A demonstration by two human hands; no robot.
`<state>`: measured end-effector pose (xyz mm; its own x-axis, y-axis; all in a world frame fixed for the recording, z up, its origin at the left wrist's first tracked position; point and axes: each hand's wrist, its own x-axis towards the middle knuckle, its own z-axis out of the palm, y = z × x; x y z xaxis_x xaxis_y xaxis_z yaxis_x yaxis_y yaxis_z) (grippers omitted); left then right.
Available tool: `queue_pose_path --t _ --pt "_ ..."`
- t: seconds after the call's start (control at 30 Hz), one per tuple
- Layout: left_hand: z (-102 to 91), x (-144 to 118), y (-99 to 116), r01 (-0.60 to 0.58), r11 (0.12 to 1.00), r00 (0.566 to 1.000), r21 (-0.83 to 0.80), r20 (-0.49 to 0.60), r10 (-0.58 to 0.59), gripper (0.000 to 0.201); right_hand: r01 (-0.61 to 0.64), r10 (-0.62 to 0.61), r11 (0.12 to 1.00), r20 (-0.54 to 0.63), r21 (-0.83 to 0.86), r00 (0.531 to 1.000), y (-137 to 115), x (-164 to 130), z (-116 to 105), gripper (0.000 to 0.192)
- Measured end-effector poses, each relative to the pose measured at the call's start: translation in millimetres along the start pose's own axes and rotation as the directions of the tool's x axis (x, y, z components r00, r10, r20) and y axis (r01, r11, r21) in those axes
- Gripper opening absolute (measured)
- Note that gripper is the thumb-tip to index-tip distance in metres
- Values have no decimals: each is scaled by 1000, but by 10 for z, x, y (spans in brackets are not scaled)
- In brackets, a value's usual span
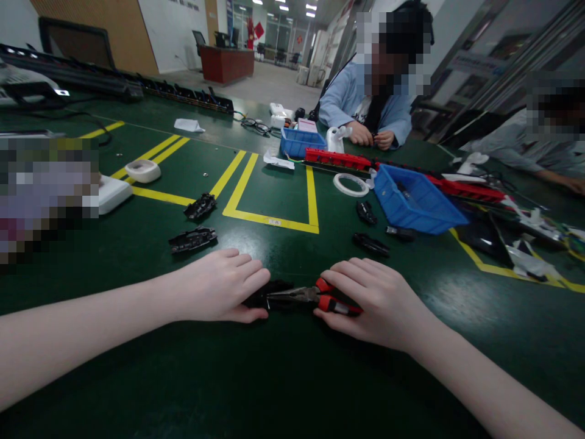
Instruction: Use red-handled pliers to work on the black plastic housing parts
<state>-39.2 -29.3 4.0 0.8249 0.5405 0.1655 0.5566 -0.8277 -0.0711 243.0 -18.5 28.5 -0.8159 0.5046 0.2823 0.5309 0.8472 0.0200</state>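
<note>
My right hand (370, 302) is closed around the red and black handles of a pair of needle-nose pliers (299, 295), whose jaws point left. Under my left hand (228, 286), whose fingers are curled, is a black plastic part (278, 285) lying low over the table. The pliers' tips reach this part beside my left thumb; whether they grip it I cannot tell. Two more black plastic parts, one nearer (192, 241) and one farther (201, 207), lie beyond my left hand. Past my right hand are several similar small black parts (371, 244).
Yellow tape (274, 222) marks the green table (292, 378). Blue bins stand at the right (423, 207) and the back (301, 143), near a white tape roll (351, 184) and a red strip (338, 160). Another tape roll (143, 171) lies left. A person in blue (365, 116) sits opposite.
</note>
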Motion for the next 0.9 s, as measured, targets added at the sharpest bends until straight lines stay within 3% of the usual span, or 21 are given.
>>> queue_pose_path --t 0.37,0.53,0.9 --pt "-28 -16 22 47 999 998 24 -46 -46 31 28 -28 1000 -8 11 1000 21 -3 42 31" --pt "-13 -25 19 -21 1000 992 6 -123 21 38 26 -26 999 -6 20 1000 19 -4 55 31" --pt "-47 -34 14 -133 990 980 -46 -158 125 13 3 -3 999 8 54 1000 44 -11 74 32"
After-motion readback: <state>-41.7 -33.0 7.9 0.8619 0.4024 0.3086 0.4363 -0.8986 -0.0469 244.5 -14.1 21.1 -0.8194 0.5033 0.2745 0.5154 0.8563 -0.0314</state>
